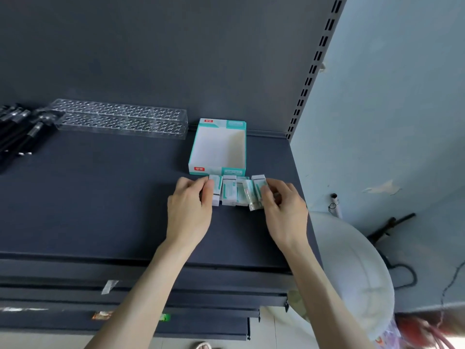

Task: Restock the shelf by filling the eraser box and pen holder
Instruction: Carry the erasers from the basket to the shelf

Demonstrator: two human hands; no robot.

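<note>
An empty white and teal eraser box (218, 147) stands open on the dark shelf, near the back right. Just in front of it lies a row of several small wrapped erasers (229, 190). My left hand (188, 207) grips the left end of the row, fingers curled on the outer eraser. My right hand (283, 207) pinches the right end. A clear acrylic pen holder (120, 119) with many holes lies against the back wall at the left. Black pens (22, 132) lie in a pile at the far left.
The shelf's right edge (302, 197) runs close beside my right hand. Beyond it stand a pale wall and a white round object (357, 273) lower down. Lower shelf fronts (125, 298) step out below my arms.
</note>
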